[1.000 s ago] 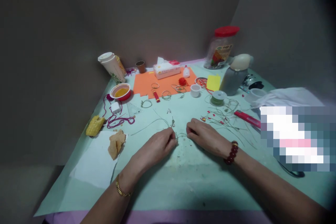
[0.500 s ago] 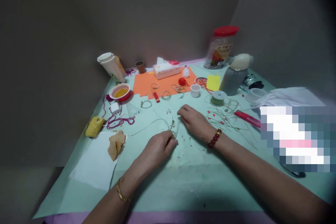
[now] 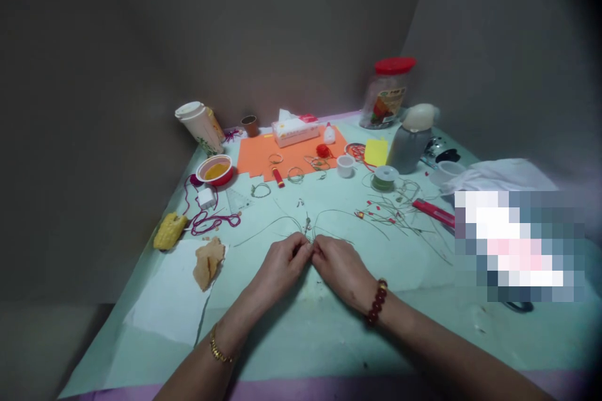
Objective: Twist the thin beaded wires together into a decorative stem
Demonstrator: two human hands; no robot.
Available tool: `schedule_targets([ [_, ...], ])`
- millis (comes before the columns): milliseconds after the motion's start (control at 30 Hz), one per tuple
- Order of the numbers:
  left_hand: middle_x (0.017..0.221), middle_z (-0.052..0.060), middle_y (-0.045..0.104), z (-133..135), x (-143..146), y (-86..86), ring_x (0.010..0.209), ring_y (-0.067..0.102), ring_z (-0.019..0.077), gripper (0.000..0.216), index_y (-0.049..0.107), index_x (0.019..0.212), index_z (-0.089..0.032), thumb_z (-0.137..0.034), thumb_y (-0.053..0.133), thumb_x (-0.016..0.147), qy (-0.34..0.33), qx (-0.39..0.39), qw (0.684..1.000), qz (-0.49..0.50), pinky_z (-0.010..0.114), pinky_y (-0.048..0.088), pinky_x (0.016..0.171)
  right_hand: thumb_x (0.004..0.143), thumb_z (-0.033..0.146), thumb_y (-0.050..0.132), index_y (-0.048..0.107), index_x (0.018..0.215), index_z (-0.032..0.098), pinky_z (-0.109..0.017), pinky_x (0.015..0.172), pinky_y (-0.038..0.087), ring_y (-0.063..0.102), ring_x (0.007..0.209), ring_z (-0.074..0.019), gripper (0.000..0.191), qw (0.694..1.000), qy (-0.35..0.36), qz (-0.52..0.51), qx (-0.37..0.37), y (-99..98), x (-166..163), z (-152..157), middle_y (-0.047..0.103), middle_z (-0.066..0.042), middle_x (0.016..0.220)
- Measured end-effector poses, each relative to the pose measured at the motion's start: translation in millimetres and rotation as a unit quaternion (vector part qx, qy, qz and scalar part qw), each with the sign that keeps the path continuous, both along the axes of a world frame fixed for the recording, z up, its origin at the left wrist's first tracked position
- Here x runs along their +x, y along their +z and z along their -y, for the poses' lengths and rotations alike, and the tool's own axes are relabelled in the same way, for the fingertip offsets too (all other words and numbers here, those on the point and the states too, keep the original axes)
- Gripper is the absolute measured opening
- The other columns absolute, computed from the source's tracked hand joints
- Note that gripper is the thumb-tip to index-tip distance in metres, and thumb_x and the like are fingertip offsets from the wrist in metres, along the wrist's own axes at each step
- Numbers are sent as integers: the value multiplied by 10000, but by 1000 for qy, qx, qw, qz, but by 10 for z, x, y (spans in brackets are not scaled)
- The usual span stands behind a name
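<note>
My left hand and my right hand meet at the middle of the table, fingertips pinched together. Thin green cords come out from between them and fan away to both sides across the green sheet. The exact grip on the cords is hidden by the fingers. A few tiny pale bits lie just beyond. To the right of my right hand, loose green cord pieces are scattered with small red scraps. Finished-looking cord loops, such as a green ring, lie farther off.
Behind stand a tissue box on orange paper, a red-lidded jar, a grey bottle and a cord spool. At left are a bowl of yellow liquid, corn and purple cord. A red cutter lies right.
My right hand has come down and left to join my left hand at the cords. Cord ends now spread to the right too. The view has shifted slightly.
</note>
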State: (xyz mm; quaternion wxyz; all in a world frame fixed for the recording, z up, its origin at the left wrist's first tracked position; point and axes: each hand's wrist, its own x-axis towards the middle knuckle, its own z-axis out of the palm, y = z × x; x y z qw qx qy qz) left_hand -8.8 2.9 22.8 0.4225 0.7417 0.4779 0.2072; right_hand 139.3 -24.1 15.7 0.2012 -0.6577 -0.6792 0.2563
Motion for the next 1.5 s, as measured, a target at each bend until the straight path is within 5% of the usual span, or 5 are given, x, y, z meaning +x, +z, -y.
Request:
schedule_targets([
  [133, 642, -25, 488, -11, -18, 37, 633, 425, 108, 319, 535, 728, -163, -408, 419, 897, 9, -30, 999, 24, 228, 321, 587, 772, 184, 490, 467, 652, 196, -227, 481, 305, 461, 484, -106, 123, 980, -56, -166, -91, 52, 68, -93, 532, 21, 537],
  [233, 632, -14, 515, -27, -26, 45, 583, 433, 96, 349, 526, 692, -157, -361, 350, 913, 2, -81, 995, 64, 222, 337, 561, 784, 243, 476, 484, 723, 203, -207, 363, 288, 406, 353, -87, 73, 915, -107, -338, -194, 77, 117, -96, 509, 51, 473],
  [400, 701, 9, 599, -52, 15, -19, 457, 446, 67, 173, 530, 841, -152, -214, 368, 834, -21, -212, 965, 156, 201, 363, 459, 729, 228, 560, 494, 735, 189, -171, 340, 351, 517, 437, -86, 77, 854, -151, -469, -170, 16, 132, -110, 592, 22, 576],
  [1100, 660, 26, 636, -183, 130, -102, 377, 497, 42, 276, 599, 861, -99, -363, 632, 785, -20, -330, 926, 180, 161, 396, 367, 720, 280, 616, 504, 744, 180, -168, 365, 316, 455, 361, -57, 152, 835, -163, -512, -119, 12, 72, -131, 528, 70, 483],
  [1500, 539, -18, 592, -213, 93, -97, 345, 494, 60, 187, 543, 902, -136, -303, 563, 820, 3, -333, 926, 179, 142, 363, 346, 741, 254, 536, 518, 739, 198, -185, 324, 354, 435, 340, -78, 60, 914, -148, -358, -117, 46, 189, -140, 497, 77, 456],
])
